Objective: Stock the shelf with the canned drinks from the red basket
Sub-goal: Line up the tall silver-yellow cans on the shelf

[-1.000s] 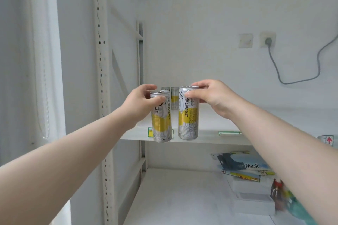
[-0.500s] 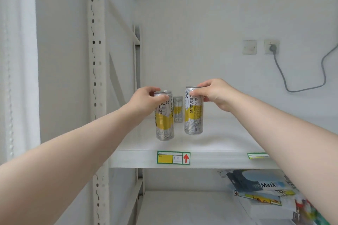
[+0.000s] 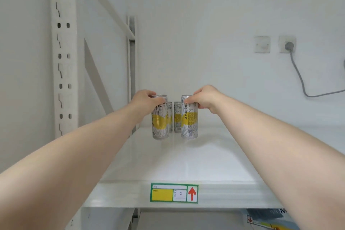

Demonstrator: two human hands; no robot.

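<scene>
Both my arms reach deep over the white shelf (image 3: 186, 158). My left hand (image 3: 143, 100) grips the top of a silver-and-yellow can (image 3: 160, 123), whose base is at the shelf surface. My right hand (image 3: 205, 98) grips the top of a second such can (image 3: 189, 121), standing a little to the right. Behind them, near the back wall, stand two more cans of the same kind (image 3: 177, 117), partly hidden. The red basket is out of view.
A green-framed price label with a red arrow (image 3: 174, 192) is stuck on the shelf's front edge. A perforated white upright (image 3: 62, 58) stands at the left. A wall socket with a grey cable (image 3: 287, 45) is at the right. Printed packages (image 3: 267, 216) lie on the lower shelf.
Both hands have carried their cans from the shelf's front edge deeper in and lower, up to the cans at the back. The view has moved closer and higher over the shelf.
</scene>
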